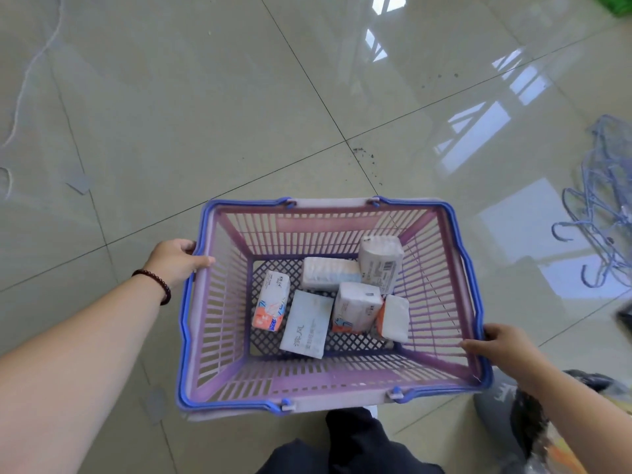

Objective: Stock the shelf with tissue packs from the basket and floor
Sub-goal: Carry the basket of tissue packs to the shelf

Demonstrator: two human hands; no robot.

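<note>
A pink slatted basket [225, 302] with blue folded-down handles is held over the tiled floor. My left hand [178, 260] grips its left rim near the far corner. My right hand [502, 347] grips the right rim near the close corner. Several tissue packs lie loose on the basket's bottom: an orange and blue printed pack [272, 301] at the left, a flat white pack [307, 325] in the middle, a white pack [328, 273] behind it, an upright one [381, 263] at the back right, and two more [355, 307] at the right. No shelf is in view.
Blue wire hangers [602, 206] lie on the glossy floor at the right. A dark plastic bag [523, 419] sits at the lower right beside my right forearm. My dark trouser leg [359, 443] shows below the basket. A green object [615, 5] is at the top right corner.
</note>
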